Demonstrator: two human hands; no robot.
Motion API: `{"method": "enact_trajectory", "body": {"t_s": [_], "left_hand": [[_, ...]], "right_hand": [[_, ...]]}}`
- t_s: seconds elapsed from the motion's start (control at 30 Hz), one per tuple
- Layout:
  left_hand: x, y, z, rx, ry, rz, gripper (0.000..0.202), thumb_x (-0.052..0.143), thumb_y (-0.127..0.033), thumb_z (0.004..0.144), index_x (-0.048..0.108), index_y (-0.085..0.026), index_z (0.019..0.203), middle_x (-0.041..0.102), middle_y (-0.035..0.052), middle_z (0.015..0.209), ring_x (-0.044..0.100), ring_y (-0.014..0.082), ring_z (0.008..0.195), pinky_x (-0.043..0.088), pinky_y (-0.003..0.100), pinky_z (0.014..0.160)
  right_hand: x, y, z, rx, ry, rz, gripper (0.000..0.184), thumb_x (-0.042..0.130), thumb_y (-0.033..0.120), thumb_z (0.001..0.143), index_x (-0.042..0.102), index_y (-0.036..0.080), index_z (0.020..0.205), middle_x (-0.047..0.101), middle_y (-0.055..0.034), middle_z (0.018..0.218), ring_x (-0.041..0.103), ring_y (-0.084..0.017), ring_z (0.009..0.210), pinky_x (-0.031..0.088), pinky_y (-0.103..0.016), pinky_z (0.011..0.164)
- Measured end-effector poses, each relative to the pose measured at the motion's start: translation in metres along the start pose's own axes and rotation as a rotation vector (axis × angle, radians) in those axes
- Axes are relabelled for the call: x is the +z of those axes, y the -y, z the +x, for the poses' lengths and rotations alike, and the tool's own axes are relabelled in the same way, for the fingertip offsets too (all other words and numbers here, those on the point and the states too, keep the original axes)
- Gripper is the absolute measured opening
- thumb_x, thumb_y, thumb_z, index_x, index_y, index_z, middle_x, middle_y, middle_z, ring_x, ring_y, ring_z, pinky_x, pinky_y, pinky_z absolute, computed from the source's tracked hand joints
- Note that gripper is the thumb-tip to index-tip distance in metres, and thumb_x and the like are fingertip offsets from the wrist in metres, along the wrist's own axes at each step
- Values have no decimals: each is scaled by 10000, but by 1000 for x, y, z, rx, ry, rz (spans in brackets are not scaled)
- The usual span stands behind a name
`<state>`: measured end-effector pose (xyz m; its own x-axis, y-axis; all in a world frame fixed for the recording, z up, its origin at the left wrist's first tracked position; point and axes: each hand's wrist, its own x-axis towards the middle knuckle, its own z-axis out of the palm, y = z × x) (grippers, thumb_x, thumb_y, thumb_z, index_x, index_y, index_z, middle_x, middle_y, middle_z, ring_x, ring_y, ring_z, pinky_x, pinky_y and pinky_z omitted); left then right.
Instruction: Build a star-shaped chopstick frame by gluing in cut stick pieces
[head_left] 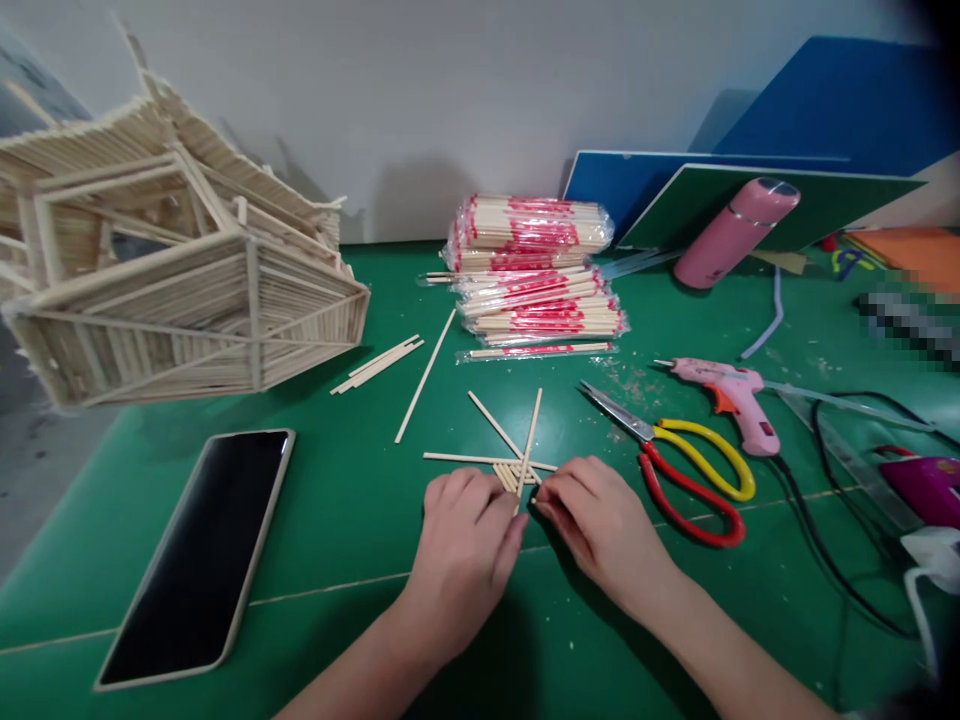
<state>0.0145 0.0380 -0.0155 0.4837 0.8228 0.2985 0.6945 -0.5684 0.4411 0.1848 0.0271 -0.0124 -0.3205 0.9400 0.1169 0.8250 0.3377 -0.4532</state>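
My left hand (469, 545) is closed, its thumb and forefinger on the lower end of an upright-slanting wooden chopstick (531, 430). My right hand (600, 530) is pinched just to the right, with the small end of a chopstick (534, 500) showing at its fingertips. Between and beyond the fingers lie short stick pieces (505, 476) side by side, partly hidden by my left hand. Across them run a level chopstick (457, 458) and a slanting one (491, 418). A single chopstick (425, 378) and a small bunch of sticks (379, 364) rest farther left.
A boat-like stick model (251, 310) stands at left above a phone (199, 560). Wrapped chopstick packs (536, 270) lie at the back. On the right are scissors (675, 455), a pink glue gun (727, 390) with a black cord, a pink bottle (739, 235) and leaning boards (810, 205).
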Motion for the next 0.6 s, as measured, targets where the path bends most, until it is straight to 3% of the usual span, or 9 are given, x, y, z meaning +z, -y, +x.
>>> {"method": "enact_trajectory", "body": {"t_s": [0.27,0.6], "left_hand": [[1,3,0,-39,65,-41,124,487,-219,781,590,-190,842,584,39,797,471,196,789,338,345,676],[5,5,-2,-20,4,-24,118,483,-183,789,594,-189,831,593,27,799,462,187,841,315,328,740]], "right_hand": [[10,-1,9,-16,30,-18,221,394,223,859,602,176,800,554,-45,744,468,-149,694,371,-273,626],[8,-7,12,68,-10,164,137,452,226,829,584,194,812,553,-42,789,514,-143,721,421,-270,638]]}}
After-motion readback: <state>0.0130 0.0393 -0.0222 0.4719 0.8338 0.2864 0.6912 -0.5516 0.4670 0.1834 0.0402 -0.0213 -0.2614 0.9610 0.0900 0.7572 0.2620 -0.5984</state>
